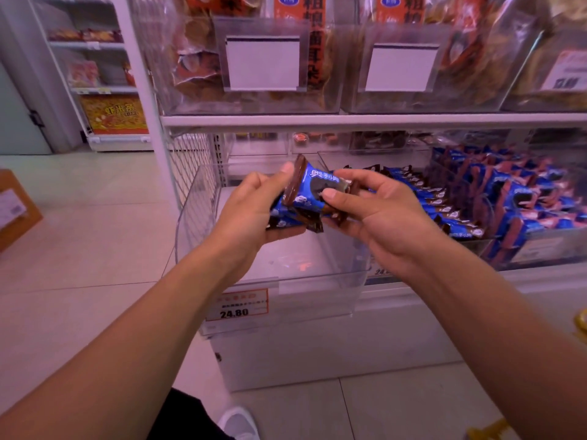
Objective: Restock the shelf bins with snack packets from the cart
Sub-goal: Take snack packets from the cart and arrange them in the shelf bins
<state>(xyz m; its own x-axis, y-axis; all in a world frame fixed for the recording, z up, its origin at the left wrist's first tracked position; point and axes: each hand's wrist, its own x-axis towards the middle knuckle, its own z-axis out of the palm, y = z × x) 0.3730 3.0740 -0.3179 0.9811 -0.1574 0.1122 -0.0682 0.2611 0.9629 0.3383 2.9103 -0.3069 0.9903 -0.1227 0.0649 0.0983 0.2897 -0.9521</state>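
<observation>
Both hands hold a small stack of blue and brown snack packets (pixel 309 198) above a clear plastic shelf bin (pixel 286 268) that shows a bare floor. My left hand (pixel 254 211) grips the stack from the left, thumb on top. My right hand (pixel 378 211) pinches the top packet's right end between thumb and fingers. To the right, a neighbouring bin (pixel 460 198) is filled with rows of the same blue packets. The cart is out of view.
An orange price tag reading 24.80 (pixel 236 304) sits on the clear bin's front. Upper bins (pixel 254 58) hold orange snack bags with blank label holders. A cardboard box (pixel 16 208) stands on the floor at left. Another shelf unit (pixel 104 90) is far left.
</observation>
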